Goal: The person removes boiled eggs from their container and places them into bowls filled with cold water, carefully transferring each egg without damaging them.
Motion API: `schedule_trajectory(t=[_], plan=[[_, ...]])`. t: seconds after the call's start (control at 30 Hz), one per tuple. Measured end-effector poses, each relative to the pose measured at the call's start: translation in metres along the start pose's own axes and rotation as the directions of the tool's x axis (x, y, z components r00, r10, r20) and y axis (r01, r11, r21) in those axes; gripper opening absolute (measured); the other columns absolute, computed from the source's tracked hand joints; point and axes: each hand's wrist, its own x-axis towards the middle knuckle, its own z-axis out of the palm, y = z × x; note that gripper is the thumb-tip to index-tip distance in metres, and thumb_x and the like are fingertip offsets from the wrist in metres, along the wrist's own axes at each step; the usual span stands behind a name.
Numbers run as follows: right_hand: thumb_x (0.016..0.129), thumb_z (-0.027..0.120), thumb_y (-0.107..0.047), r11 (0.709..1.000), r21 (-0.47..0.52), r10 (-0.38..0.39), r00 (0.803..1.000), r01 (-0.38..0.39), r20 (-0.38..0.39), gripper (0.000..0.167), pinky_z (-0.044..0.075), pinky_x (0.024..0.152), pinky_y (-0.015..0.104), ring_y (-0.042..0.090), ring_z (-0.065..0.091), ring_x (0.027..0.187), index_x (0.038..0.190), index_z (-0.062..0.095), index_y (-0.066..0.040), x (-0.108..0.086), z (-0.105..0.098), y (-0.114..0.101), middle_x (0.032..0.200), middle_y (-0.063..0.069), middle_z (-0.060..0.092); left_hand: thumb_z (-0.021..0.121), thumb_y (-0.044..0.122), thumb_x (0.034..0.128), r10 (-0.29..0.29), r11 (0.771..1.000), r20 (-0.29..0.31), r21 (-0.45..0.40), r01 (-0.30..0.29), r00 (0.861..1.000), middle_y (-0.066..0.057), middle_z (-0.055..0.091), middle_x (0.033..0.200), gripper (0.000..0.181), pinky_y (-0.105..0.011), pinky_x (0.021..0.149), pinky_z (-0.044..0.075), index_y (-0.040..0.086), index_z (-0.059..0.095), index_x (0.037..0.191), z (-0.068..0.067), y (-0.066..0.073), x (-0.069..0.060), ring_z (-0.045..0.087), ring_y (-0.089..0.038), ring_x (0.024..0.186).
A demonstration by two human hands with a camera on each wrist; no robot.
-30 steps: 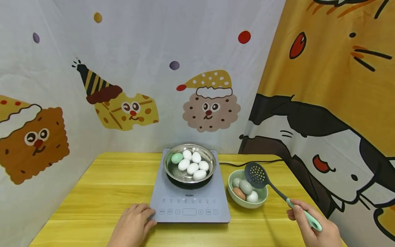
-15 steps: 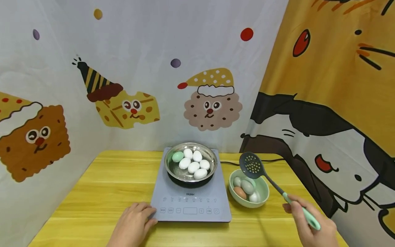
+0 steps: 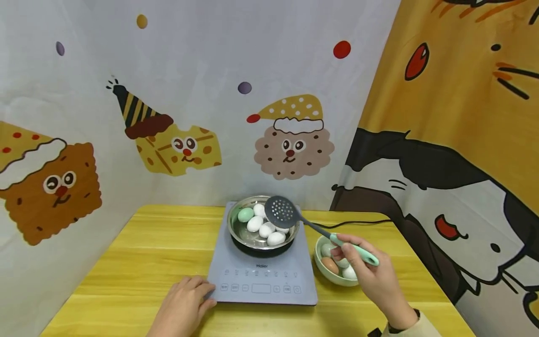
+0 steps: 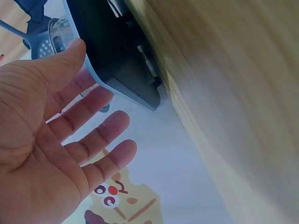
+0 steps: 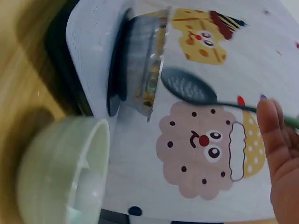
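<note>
My right hand (image 3: pixel 372 271) grips the mint-green handle of a skimmer (image 3: pixel 283 213). Its dark grey perforated head is above the right part of a steel pan (image 3: pixel 246 241), with nothing on it. Several white eggs (image 3: pixel 275 238) and one pale green egg (image 3: pixel 245 215) lie in the pan, some partly covered by the skimmer head. The pan stands on a grey induction cooker (image 3: pixel 261 274). At the cooker's front left corner rests my left hand (image 3: pixel 183 304); in the left wrist view its thumb and forefinger touch the edge while the other fingers (image 4: pixel 114 156) are loosely extended.
Right of the cooker stands a light green bowl (image 3: pixel 320 269) with a brown egg (image 3: pixel 330 266) and other pale eggs, partly behind my right hand. A black cord (image 3: pixel 358 222) runs along the table's back. A cartoon-printed curtain (image 3: pixel 202 56) hangs behind the wooden table (image 3: pixel 126 271).
My right hand has carried the skimmer left, from over the bowl to over the pan. The left hand stays at the cooker's corner. The head view has shifted slightly.
</note>
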Motion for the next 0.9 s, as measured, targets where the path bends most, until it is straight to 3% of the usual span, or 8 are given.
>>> schedule_trajectory(t=[0.07, 0.17, 0.23, 0.3, 0.43, 0.8, 0.9], plan=[[0.1, 0.066, 0.009, 0.982, -0.074, -0.168, 0.984, 0.172, 0.059, 0.028, 0.062, 0.074, 0.015, 0.005, 0.075, 0.081, 0.126, 0.073, 0.002, 0.006, 0.002, 0.005, 0.097, 0.009, 0.082, 0.091, 0.032, 0.085, 0.005, 1.0, -0.002, -0.001, -0.005, 1.0, 0.002, 0.076, 0.115, 0.028, -0.05, 0.099, 0.059, 0.018, 0.083, 0.108, 0.0, 0.001, 0.0, 0.069, -0.022, 0.111], [0.103, 0.071, -0.006, 0.908, -0.153, -0.375, 0.919, 0.391, 0.124, 0.022, 0.053, 0.066, 0.009, -0.002, 0.063, 0.071, 0.124, 0.074, 0.002, 0.014, 0.002, 0.01, 0.097, 0.009, 0.081, 0.091, 0.031, 0.085, 0.011, 1.0, -0.005, -0.007, -0.011, 1.0, 0.002, 0.076, 0.115, 0.029, -0.05, 0.099, 0.059, 0.018, 0.083, 0.109, 0.0, 0.002, 0.001, 0.069, -0.022, 0.111], [0.107, 0.068, -0.018, 0.87, -0.158, -0.442, 0.881, 0.467, 0.171, 0.027, 0.05, 0.065, 0.009, -0.003, 0.058, 0.069, 0.124, 0.074, 0.003, 0.017, 0.0, 0.011, 0.095, 0.008, 0.08, 0.091, 0.031, 0.0848, 0.015, 1.0, -0.01, -0.008, -0.015, 1.0, 0.002, 0.076, 0.115, 0.029, -0.05, 0.099, 0.059, 0.018, 0.083, 0.109, 0.0, 0.002, 0.001, 0.07, -0.022, 0.111], [0.109, 0.064, -0.022, 0.86, -0.139, -0.458, 0.863, 0.491, 0.213, 0.03, 0.049, 0.065, 0.009, -0.002, 0.057, 0.07, 0.124, 0.073, 0.003, 0.02, -0.003, 0.009, 0.092, 0.003, 0.077, 0.091, 0.031, 0.0849, 0.018, 1.0, -0.015, -0.006, -0.018, 1.0, 0.002, 0.076, 0.114, 0.029, -0.049, 0.099, 0.059, 0.017, 0.083, 0.109, -0.001, 0.002, 0.001, 0.07, -0.022, 0.11], [0.107, 0.067, -0.016, 0.862, -0.099, -0.458, 0.849, 0.497, 0.264, 0.025, 0.055, 0.07, 0.013, 0.001, 0.062, 0.074, 0.124, 0.073, 0.001, 0.024, -0.009, 0.005, 0.087, -0.005, 0.073, 0.091, 0.031, 0.0851, 0.021, 1.0, -0.022, 0.001, -0.021, 1.0, 0.002, 0.076, 0.114, 0.029, -0.048, 0.099, 0.059, 0.017, 0.082, 0.109, -0.002, 0.002, 0.001, 0.07, -0.021, 0.11], [0.102, 0.073, -0.01, 0.868, -0.073, -0.452, 0.842, 0.491, 0.294, 0.023, 0.054, 0.069, 0.011, -0.001, 0.063, 0.076, 0.124, 0.075, -0.004, 0.023, -0.015, 0.0, 0.091, -0.006, 0.075, 0.091, 0.031, 0.0843, 0.014, 1.0, -0.017, 0.001, -0.014, 1.0, 0.001, 0.076, 0.113, 0.029, -0.05, 0.1, 0.059, 0.016, 0.083, 0.107, 0.001, 0.002, -0.001, 0.07, -0.023, 0.11], [0.1, 0.074, -0.007, 0.881, -0.065, -0.424, 0.845, 0.468, 0.327, 0.025, 0.055, 0.072, 0.012, 0.001, 0.065, 0.078, 0.125, 0.074, -0.005, 0.025, -0.018, -0.003, 0.092, -0.007, 0.075, 0.092, 0.031, 0.0838, 0.018, 1.0, -0.023, 0.003, -0.018, 1.0, 0.001, 0.076, 0.112, 0.029, -0.05, 0.099, 0.059, 0.016, 0.083, 0.107, 0.001, 0.002, 0.0, 0.07, -0.023, 0.109]])
